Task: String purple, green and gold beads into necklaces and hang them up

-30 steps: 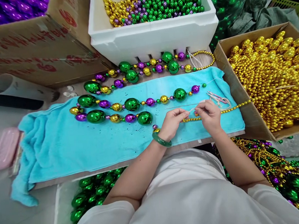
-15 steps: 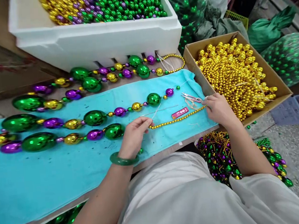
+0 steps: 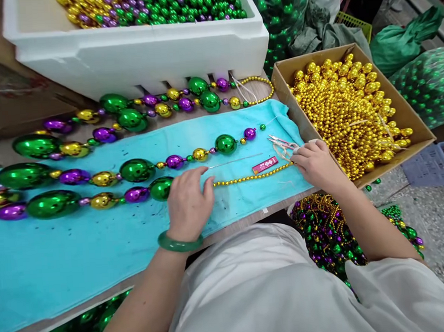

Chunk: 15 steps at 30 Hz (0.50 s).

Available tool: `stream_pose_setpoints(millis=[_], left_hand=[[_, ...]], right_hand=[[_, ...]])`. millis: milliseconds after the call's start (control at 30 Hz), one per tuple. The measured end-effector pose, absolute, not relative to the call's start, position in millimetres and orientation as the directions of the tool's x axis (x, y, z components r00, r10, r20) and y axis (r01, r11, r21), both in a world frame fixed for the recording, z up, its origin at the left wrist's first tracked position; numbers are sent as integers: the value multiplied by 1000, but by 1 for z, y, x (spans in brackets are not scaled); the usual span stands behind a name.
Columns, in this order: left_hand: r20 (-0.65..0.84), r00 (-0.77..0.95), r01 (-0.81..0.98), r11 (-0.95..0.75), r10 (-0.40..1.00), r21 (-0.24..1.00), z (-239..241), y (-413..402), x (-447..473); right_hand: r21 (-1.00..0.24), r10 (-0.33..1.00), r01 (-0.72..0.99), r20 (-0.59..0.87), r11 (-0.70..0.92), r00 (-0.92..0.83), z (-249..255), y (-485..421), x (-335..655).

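My left hand [image 3: 190, 200], a green bangle at its wrist, hovers over the blue cloth with thumb and fingers apart. Close to its fingertips are a long thin needle [image 3: 235, 161] and one end of a string of small gold beads [image 3: 251, 178]. My right hand [image 3: 314, 161] has its fingers closed on the other end of that bead string. Just left of it lie small scissors [image 3: 278, 141], pale cord and a pink packet [image 3: 265, 165]. A strand of large green, purple and gold beads [image 3: 136, 169] loops across the cloth, partly hidden behind my left hand.
At the back stands a white foam box [image 3: 140, 53] of loose beads. A cardboard box [image 3: 398, 157] of gold bead strings is on the right. Another bead necklace [image 3: 131, 119] lies along the cloth's far edge. More bead strands [image 3: 331, 234] hang below, right of my lap.
My left hand has let go of the gold bead string's end, opened and moved left. My right hand has shifted slightly left, still gripping its end.
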State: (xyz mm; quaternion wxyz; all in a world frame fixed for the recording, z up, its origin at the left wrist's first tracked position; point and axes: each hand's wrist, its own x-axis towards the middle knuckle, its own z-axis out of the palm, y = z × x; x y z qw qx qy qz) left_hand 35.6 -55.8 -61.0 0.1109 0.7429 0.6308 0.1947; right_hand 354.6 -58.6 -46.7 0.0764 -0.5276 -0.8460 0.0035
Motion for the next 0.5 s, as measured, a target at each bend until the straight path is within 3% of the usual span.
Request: stream_pose_setpoints(millis=[167, 267, 367, 433, 500], left_hand=[[199, 336, 772, -390, 921, 501, -49, -59, 83], [28, 444, 764, -394, 896, 511, -40, -58, 102], [-116, 435, 788, -314, 893, 530, -32, -56, 108], [-79, 408, 710, -262, 910, 653, -31, -53, 109], [-54, 422, 495, -180, 905, 850, -37, -47, 114]], right_hand=[[-216, 877, 851, 166, 479, -451, -40, -53, 347], [-269, 861, 818, 164, 508, -481, -40, -48, 348], [-280, 837, 790, 150, 546, -526, -39, -46, 344], [-266, 813, 768, 160, 582, -561, -37, -45, 336], [-273, 784, 736, 190, 620, -590, -36, -45, 328]])
